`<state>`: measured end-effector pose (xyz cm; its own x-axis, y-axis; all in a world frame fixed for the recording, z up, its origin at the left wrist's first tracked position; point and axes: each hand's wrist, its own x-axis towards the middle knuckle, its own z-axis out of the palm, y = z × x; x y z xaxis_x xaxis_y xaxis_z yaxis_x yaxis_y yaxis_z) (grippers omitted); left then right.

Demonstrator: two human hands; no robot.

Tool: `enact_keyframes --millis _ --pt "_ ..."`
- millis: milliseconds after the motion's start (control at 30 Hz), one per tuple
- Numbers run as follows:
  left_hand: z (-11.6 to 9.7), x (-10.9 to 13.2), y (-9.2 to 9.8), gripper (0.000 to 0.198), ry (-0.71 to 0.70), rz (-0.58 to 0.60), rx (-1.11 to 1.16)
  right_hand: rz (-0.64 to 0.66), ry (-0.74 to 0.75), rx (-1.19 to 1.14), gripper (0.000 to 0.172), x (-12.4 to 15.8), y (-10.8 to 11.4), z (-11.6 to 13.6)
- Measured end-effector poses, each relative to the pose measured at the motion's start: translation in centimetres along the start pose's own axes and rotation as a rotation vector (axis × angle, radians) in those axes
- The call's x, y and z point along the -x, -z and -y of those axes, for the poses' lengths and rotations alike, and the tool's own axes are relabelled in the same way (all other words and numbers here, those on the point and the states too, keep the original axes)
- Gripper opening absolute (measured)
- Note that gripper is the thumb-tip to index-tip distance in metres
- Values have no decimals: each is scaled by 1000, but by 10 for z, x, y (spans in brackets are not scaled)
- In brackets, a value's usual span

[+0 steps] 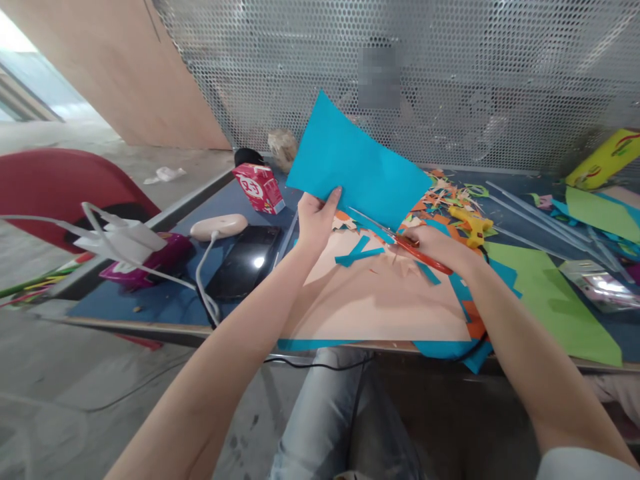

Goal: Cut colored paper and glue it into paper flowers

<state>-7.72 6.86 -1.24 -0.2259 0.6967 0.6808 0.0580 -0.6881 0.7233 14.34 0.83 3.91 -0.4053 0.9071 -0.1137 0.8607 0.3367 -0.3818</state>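
A sheet of blue paper [357, 160] is held up over the table, pinched at its lower left edge by my left hand [319, 217], thumb on the near face. In my right hand [425, 241] is a pair of scissors with orange-red handles [417, 252]. Their blades lie along the lower edge of the blue sheet, pointing left toward my left hand. Under both hands lies a pale peach sheet [380, 307]. On it rest cut blue paper strips [359, 253]. Whether the blades are closed on the paper is hard to make out.
Left on the table are a red drink carton [259, 189], a black phone [245, 262], a white cabled device [219, 227] and a purple box [150, 261]. Right are paper scraps [443, 193], a yellow glue gun [470, 225], green paper [555, 300] and clear sticks [535, 217]. Perforated metal [450, 87] stands behind.
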Motion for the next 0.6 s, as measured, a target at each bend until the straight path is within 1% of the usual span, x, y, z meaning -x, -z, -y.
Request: enact_keyframes --millis 100,267,467,600 --pt "-2 0 0 39 -2 -20 8 -1 2 24 51 -1 0 0" --pt "-4 0 0 41 31 -15 3 -17 19 60 52 -2 0 -1" --pt "-3 1 -2 40 16 -25 -8 23 -4 -28 51 4 2 5" --pt "-2 2 -2 35 9 -22 -27 34 -36 -32 51 6 4 8"
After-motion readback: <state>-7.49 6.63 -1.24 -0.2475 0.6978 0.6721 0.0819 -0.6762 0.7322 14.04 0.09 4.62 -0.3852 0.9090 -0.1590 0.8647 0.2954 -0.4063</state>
